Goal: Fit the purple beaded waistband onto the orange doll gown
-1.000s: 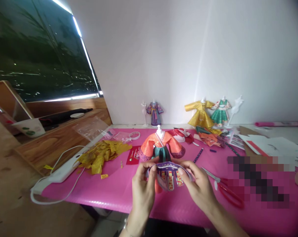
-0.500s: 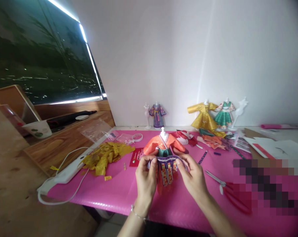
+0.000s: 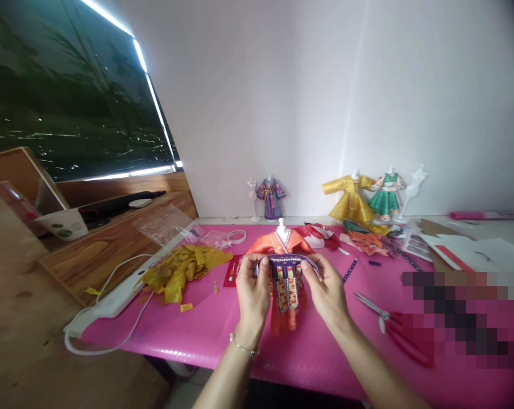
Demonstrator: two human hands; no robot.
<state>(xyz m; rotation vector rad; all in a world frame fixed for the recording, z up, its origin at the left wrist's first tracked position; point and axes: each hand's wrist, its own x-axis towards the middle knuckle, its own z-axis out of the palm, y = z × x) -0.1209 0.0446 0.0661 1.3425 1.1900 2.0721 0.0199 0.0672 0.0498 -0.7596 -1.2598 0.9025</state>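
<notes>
Between my two hands stretches a purple doll belt (image 3: 285, 261) edged with beads, with yellow-and-red patterned strips hanging down from it. My left hand (image 3: 252, 284) pinches its left end between thumb and fingers, and my right hand (image 3: 323, 284) pinches the right end. The belt is held across the waist of a small white mannequin (image 3: 282, 228) wearing an orange doll robe (image 3: 265, 242) with a beaded collar. Orange fabric shows below the strips. Whether the belt touches the robe I cannot tell.
Red-handled pliers (image 3: 393, 324) lie to the right on the pink table (image 3: 189, 335). Yellow cloth (image 3: 184, 270) and a white power strip (image 3: 120, 292) are on the left. Dressed mannequins, including a yellow dress (image 3: 351, 196), stand along the wall. Fabric scraps (image 3: 365, 241) lie before them.
Both hands have raised the belt slightly, from below the robe's waist up over it. Its patterned strips now hang straighter and face me, and the green part at the waist is covered.
</notes>
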